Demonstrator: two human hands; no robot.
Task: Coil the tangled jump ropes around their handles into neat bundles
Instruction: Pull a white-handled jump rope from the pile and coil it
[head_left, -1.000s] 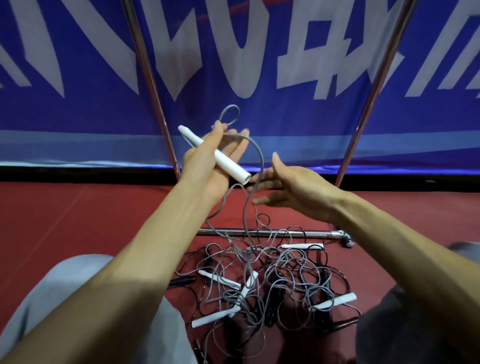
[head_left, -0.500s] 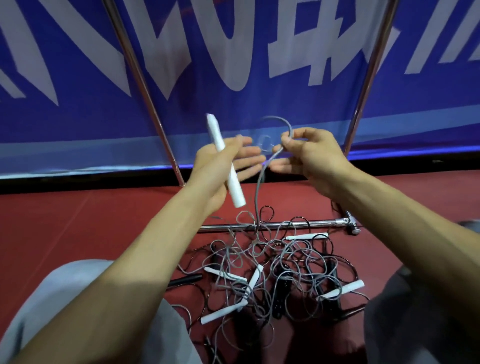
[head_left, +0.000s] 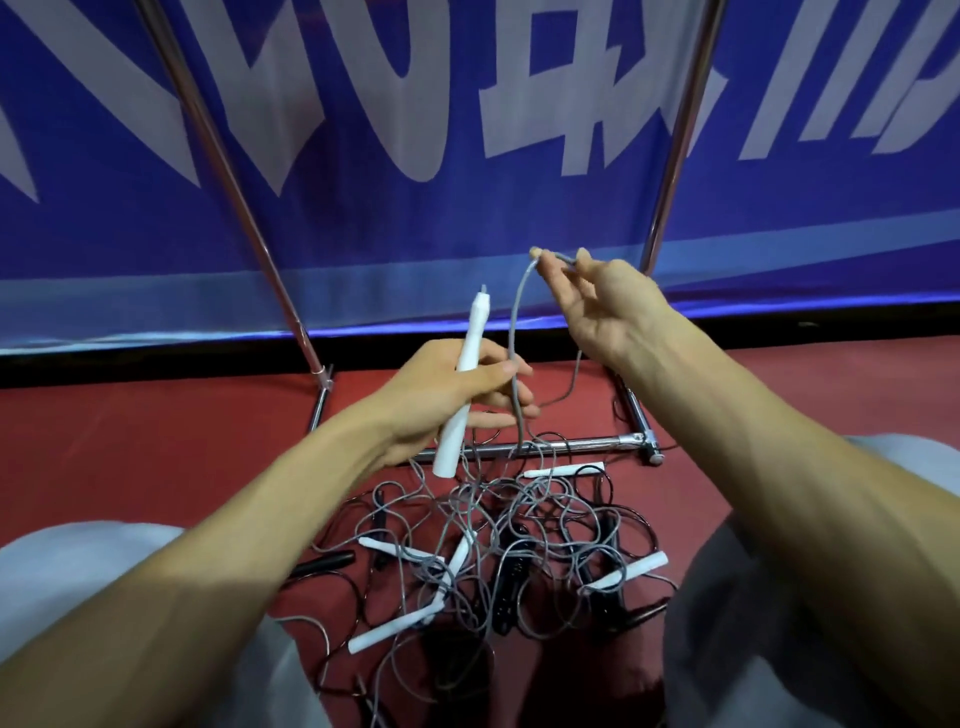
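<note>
Left hand (head_left: 441, 395) grips a white handle (head_left: 477, 325), fingers hiding its middle; right hand (head_left: 605, 306) pinches a grey rope (head_left: 515, 312) higher up. The tangled pile (head_left: 511, 540) lies on red floor (head_left: 156, 441) between cropped knees (head_left: 727, 613), before a chrome bar (head_left: 571, 444).

Backdrop and floor of the recording area.
A blue banner (head_left: 363, 249) with large white lettering hung on a chrome tube frame (head_left: 524, 448) that stood on red flooring (head_left: 130, 447).

Head view, forward-down, close over hands (head_left: 597, 306).
</note>
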